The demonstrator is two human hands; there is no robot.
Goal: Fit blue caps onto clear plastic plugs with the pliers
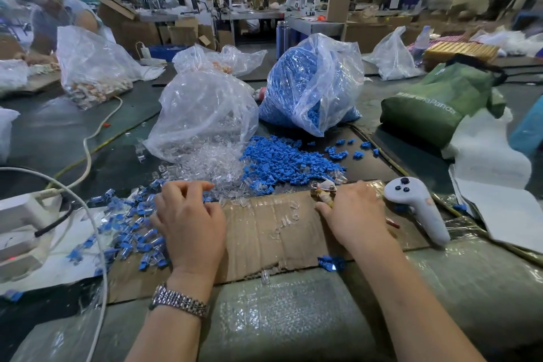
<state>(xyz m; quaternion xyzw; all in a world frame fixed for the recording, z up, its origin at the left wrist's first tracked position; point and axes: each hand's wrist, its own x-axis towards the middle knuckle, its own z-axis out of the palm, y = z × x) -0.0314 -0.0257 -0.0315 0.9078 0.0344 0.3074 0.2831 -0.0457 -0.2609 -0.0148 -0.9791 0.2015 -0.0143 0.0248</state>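
A loose heap of blue caps (282,160) lies beside a heap of clear plastic plugs (211,166) in front of two plastic bags. Finished blue-capped plugs (132,232) are piled at the left on white paper. My left hand (191,223), wearing a metal watch, reaches with curled fingers into the edge of the clear plugs; what its fingertips hold is hidden. My right hand (352,214) grips the pliers (323,191), whose jaws point toward the blue caps. Both hands hover over a taped cardboard sheet (264,229).
A white handheld controller (417,206) lies right of my right hand. The bag of blue caps (311,82) and the bag of clear plugs (202,109) stand behind the heaps. A green bag (440,100) sits at the right, white cables and a white box (20,226) at the left.
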